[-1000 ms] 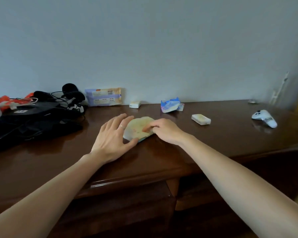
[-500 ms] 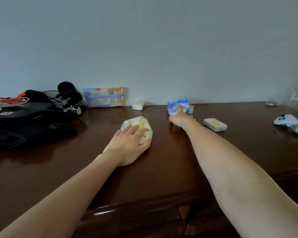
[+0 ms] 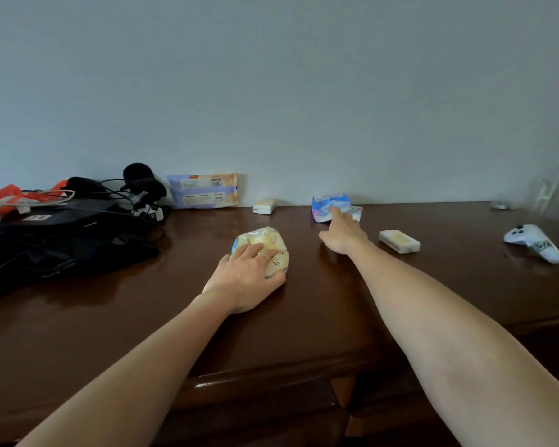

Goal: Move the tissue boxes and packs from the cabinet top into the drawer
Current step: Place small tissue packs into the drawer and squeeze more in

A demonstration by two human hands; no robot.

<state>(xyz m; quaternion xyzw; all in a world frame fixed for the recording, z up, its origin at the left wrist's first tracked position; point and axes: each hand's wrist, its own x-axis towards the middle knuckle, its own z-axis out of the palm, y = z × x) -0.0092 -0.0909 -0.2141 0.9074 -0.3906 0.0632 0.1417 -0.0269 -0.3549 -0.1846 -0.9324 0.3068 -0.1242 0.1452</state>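
The gathering step is judged under way on the dark worktop (image 3: 304,317): the yellow tissue pack (image 3: 265,245) at centre is gripped by the left hand (image 3: 246,279), while the blue pack (image 3: 328,206) by the far wall is touched by the right hand (image 3: 342,237), its fingers seemingly outstretched. Next, a firm grasp and a carry to the drawer, unseen here, are called for. A barcode shows on the purple pack (image 3: 204,191); its print cannot be read.

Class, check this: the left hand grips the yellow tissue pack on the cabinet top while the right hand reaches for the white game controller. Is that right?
Not quite. In the head view the right hand reaches for the blue tissue pack by the wall, not the game controller. The left hand does grip the yellow tissue pack on the cabinet top.
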